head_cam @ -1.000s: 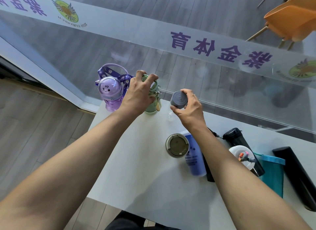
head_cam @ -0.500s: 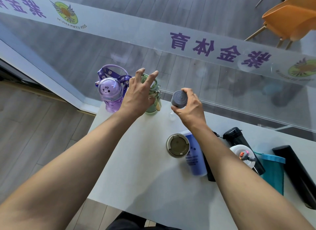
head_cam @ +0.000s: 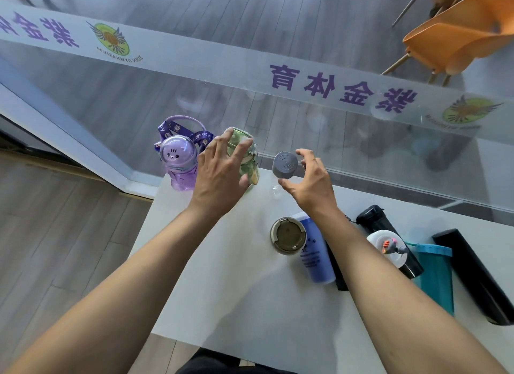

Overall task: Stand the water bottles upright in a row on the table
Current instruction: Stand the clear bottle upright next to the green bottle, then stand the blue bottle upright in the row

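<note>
The right hand point(head_cam: 311, 184) has let go of the grey-capped bottle point(head_cam: 285, 165). Its fingers now stand apart, curved loosely round the cap with gaps showing and the thumb below it. That bottle stands upright near the far edge of the table point(head_cam: 222, 290), by the glass. The left hand point(head_cam: 219, 173) has straightened its fingers, which are slightly spread over the green bottle point(head_cam: 251, 174). The green bottle stands just left of the grey-capped one, and the purple bottle point(head_cam: 178, 162) is upright at the corner beside it. A blue bottle point(head_cam: 317, 251), a teal bottle point(head_cam: 434, 270) and a black bottle point(head_cam: 472, 276) crowd the table's right side.
</note>
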A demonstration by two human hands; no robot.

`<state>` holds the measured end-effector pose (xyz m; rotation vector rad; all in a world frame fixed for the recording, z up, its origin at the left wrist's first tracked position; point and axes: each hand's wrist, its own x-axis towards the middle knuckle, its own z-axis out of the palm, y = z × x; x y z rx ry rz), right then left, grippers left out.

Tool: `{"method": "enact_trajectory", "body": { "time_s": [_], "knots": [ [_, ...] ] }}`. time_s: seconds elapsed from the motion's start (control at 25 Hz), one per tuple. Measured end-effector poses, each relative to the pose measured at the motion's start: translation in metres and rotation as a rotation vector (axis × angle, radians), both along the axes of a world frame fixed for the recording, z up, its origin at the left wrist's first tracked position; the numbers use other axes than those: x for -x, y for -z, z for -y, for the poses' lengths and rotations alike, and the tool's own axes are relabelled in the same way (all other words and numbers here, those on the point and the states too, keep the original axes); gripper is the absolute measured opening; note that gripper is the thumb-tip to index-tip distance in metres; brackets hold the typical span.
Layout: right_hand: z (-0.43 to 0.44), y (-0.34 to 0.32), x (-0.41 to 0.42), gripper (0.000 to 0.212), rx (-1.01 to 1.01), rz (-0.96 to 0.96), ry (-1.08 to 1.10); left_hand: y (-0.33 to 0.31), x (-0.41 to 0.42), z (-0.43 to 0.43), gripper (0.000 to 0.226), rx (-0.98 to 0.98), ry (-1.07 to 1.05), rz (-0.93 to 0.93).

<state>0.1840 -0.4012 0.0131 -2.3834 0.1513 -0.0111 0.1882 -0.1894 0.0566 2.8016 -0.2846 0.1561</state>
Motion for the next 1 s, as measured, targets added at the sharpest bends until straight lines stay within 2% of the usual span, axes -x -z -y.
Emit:
{"method": "enact_trajectory", "body": {
  "time_s": [0.28,0.64,0.84,1.0],
  "knots": [
    [0.012,-0.016,0.041,0.064,0.025,0.076,0.089,-0.01,0.035,0.018,0.057,0.056,0.097,0.052],
    [0.05,-0.031,0.115,0.053,0.097,0.144,0.212,0.01,0.08,0.063,0.05,0.125,0.296,-0.031],
    [0.079,-0.027,0.141,0.045,0.142,0.127,0.238,0.026,0.104,0.083,0.047,0.085,0.299,-0.082],
    [0.1,-0.018,0.131,0.043,0.142,0.082,0.18,0.036,0.11,0.095,0.052,0.031,0.258,-0.164]
  ]
}}
